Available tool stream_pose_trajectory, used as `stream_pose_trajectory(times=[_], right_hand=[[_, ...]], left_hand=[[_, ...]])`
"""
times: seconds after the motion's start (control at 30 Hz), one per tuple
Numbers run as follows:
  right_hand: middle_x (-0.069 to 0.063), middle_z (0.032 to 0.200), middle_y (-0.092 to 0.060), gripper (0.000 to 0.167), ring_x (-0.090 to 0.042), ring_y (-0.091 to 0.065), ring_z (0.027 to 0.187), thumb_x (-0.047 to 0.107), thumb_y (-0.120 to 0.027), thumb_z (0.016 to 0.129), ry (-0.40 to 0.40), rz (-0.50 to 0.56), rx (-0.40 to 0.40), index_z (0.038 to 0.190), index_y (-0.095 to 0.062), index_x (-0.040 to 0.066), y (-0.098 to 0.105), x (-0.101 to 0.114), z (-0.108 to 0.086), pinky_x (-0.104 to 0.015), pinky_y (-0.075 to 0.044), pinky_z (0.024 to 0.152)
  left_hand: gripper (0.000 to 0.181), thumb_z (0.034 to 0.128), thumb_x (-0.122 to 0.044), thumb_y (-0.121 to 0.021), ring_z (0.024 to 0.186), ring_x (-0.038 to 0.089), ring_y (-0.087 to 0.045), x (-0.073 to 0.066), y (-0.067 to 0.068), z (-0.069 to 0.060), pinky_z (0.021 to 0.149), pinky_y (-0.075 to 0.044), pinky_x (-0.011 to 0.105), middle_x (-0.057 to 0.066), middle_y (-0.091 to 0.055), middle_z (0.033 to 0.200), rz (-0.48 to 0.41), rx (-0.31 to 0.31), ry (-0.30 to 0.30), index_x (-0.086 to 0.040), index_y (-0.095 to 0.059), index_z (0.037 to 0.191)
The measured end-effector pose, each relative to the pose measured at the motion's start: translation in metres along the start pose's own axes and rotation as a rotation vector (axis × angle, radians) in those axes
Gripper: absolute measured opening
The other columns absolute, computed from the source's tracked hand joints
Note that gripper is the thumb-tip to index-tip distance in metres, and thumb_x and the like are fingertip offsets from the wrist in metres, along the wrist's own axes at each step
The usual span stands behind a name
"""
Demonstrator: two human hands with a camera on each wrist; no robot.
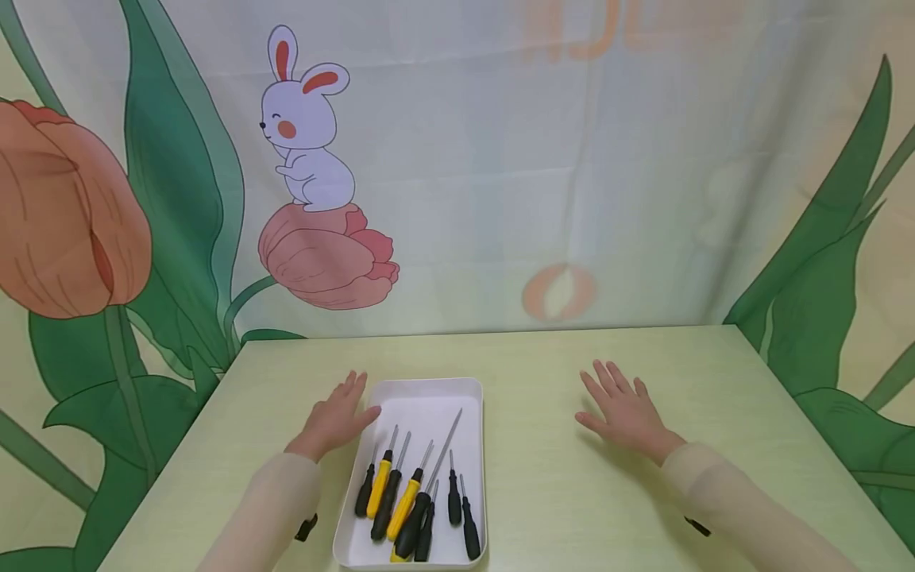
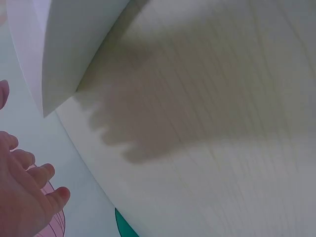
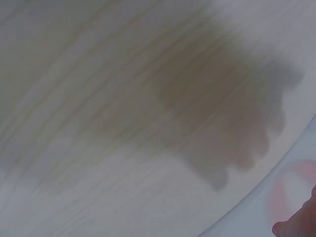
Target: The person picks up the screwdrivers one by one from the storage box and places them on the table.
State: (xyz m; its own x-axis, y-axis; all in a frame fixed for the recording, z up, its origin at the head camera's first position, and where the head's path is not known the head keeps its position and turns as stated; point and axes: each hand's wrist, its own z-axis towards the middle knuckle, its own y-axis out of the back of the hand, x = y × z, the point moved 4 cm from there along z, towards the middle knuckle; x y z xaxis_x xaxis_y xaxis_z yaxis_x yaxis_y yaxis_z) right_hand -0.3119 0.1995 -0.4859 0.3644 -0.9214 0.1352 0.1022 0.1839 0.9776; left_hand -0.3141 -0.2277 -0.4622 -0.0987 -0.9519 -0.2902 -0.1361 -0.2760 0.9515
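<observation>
A white rectangular tray (image 1: pixel 429 391) holds several screwdrivers lying side by side, tips toward the far end. Some have black handles, such as the black screwdriver (image 1: pixel 454 504); others, such as the yellow-and-black screwdriver (image 1: pixel 406 504), have yellow ones. The longest screwdriver (image 1: pixel 416 524) has a black handle and a long shaft. My left hand (image 1: pixel 336 417) is spread beside the tray's far left corner, thumb over or at the rim; whether it touches cannot be seen. To the right, my right hand (image 1: pixel 627 413) hovers above the table with fingers spread, holding nothing, its shadow below.
The pale wood-grain table (image 1: pixel 543 477) ends at a straight far edge. Behind it hangs a printed curtain (image 1: pixel 465 159) with a rabbit, tulips and green leaves. In the left wrist view the tray's wall (image 2: pixel 79 44) rises at upper left.
</observation>
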Motion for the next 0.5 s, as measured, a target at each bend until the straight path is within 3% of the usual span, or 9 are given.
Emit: stream_pose_trajectory(times=[0.3, 0.5], right_hand=[[-0.012, 0.146, -0.019, 0.071, -0.031, -0.014, 0.134, 0.052, -0.046, 0.083, 0.085, -0.011, -0.011, 0.139, -0.027, 0.013, -0.001, 0.023, -0.005, -0.061, -0.018, 0.099], [-0.010, 0.146, -0.019, 0.071, -0.029, -0.014, 0.135, 0.054, -0.045, 0.083, 0.141, -0.005, -0.005, 0.140, -0.025, 0.016, -0.006, 0.036, -0.009, -0.059, -0.019, 0.100]], left_hand=[[0.067, 0.0894, -0.033, -0.043, 0.131, 0.039, -0.018, -0.001, -0.008, -0.012, 0.099, -0.021, 0.061, 0.020, -0.009, 0.146, -0.042, 0.030, -0.034, 0.000, -0.013, 0.140], [0.066, 0.0899, -0.025, -0.044, 0.132, 0.037, -0.016, -0.004, -0.013, -0.020, 0.104, -0.021, 0.052, 0.021, -0.007, 0.146, -0.113, 0.063, -0.052, 0.004, -0.010, 0.139]])
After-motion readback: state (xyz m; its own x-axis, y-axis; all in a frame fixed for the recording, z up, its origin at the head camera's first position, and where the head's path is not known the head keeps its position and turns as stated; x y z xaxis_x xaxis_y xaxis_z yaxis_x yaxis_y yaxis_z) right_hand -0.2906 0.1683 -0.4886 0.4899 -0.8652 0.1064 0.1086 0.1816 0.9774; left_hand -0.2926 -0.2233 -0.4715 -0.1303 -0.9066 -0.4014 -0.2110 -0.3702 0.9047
